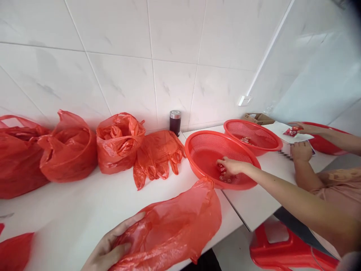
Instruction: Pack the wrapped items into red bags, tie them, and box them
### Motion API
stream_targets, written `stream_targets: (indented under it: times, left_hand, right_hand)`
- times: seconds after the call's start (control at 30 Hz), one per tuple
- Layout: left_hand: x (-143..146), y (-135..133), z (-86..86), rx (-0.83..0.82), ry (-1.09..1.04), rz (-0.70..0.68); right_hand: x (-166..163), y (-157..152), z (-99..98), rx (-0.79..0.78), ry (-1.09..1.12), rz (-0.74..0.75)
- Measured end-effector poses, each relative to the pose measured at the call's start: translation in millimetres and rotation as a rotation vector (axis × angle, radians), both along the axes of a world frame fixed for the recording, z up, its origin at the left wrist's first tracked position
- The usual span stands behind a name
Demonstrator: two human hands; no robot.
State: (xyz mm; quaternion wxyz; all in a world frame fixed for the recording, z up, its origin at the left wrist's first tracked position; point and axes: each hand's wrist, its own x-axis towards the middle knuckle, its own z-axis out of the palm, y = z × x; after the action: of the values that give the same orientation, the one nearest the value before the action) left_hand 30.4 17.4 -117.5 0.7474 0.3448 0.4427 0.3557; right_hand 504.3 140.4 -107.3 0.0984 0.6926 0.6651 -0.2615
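Note:
My left hand grips the near end of a crumpled red plastic bag that lies on the white table at the front edge. My right hand reaches into the nearer red mesh basket. Its fingers are closed round small red packets on the basket's bottom. A few more packets lie beside the hand.
Three stuffed red bags and a flat bundle of red bags line the tiled wall, beside a dark flask. A second red basket stands further right. Another person's hands work there. A red stool stands below.

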Motion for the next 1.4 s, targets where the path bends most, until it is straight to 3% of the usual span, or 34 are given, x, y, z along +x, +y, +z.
stream_targets:
  times: [0.1,0.2,0.3,0.37,0.4,0.47,0.53,0.6,0.67,0.77,0.83,0.93,1.07,1.2,1.3,1.33,1.4]
  left_hand:
    - [3,-1,-2.1,0.061,0.030,0.013]
    - [5,-5,4.3,0.173,0.100,0.032]
    - [9,-11,17.2,0.308,0.265,-0.015]
    - [14,-16,25.9,0.368,0.348,-0.046]
    - [18,-18,29.6,0.391,0.366,-0.056]
    - [27,-23,35.3,0.423,0.384,-0.057]
    - [36,-28,38.6,0.434,0.403,-0.026]
    - [43,-33,39.6,0.453,0.432,0.031]
    - [46,-36,38.5,0.491,0.455,0.085]
    - [42,-39,34.3,0.512,0.476,0.110]
    - [37,-39,31.3,0.511,0.465,0.083]
    - [29,-38,28.7,0.514,0.396,0.096]
    - [13,-38,28.5,0.441,0.324,0.239]
    - [-4,-38,24.3,0.304,0.257,0.339]
    - [-7,-39,17.2,0.298,0.235,0.314]
    - [-6,-40,15.2,0.318,0.244,0.291]
    - [-3,-42,13.6,0.343,0.274,0.258]
  right_hand:
    - [5,3,0.3,0.034,0.079,0.001]
    - [9,6,12.8,0.067,0.177,-0.012]
    - [-6,-2,45.8,0.310,0.405,-0.035]
    - [-34,-19,72.6,0.507,0.683,-0.030]
    - [-54,-30,83.8,0.519,0.839,-0.013]
    - [-101,-55,95.1,0.367,1.094,0.073]
    - [-150,-77,87.4,0.146,1.179,0.177]
    - [-190,-87,63.0,0.003,1.157,0.197]
    - [-215,-87,31.7,-0.022,1.070,0.175]
    - [-224,-79,-3.2,0.163,0.647,0.182]
    - [-220,-74,-9.8,0.297,0.413,0.242]
    - [-211,-72,-0.1,0.393,0.193,0.335]
    - [-199,-77,27.5,0.393,-0.001,0.382]
    - [-174,-81,61.0,0.520,0.199,0.360]
    - [-137,-67,79.8,0.643,0.241,0.237]
    - [-121,-59,82.0,0.609,0.168,0.179]
    - [-89,-43,78.0,0.366,-0.059,0.071]
